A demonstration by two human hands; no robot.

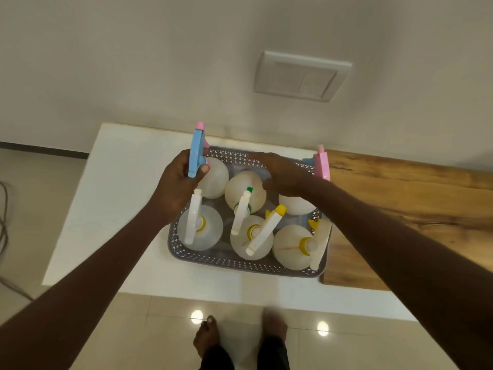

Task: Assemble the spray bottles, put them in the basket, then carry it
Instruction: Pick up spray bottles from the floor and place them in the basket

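A grey perforated basket stands on the white table top and holds several translucent spray bottles. My left hand is closed around the blue spray head of the bottle in the basket's far left corner. My right hand rests over the far middle of the basket, fingers bent down on the bottle with a green-tipped head; what it grips is hidden. A pink spray head sticks up at the far right corner. Nearer bottles carry white heads with yellow collars.
The white table top adjoins a wooden surface on the right, and the basket overlaps both. A wall with a switch plate rises behind. My bare feet stand on glossy floor tiles. A cable lies at far left.
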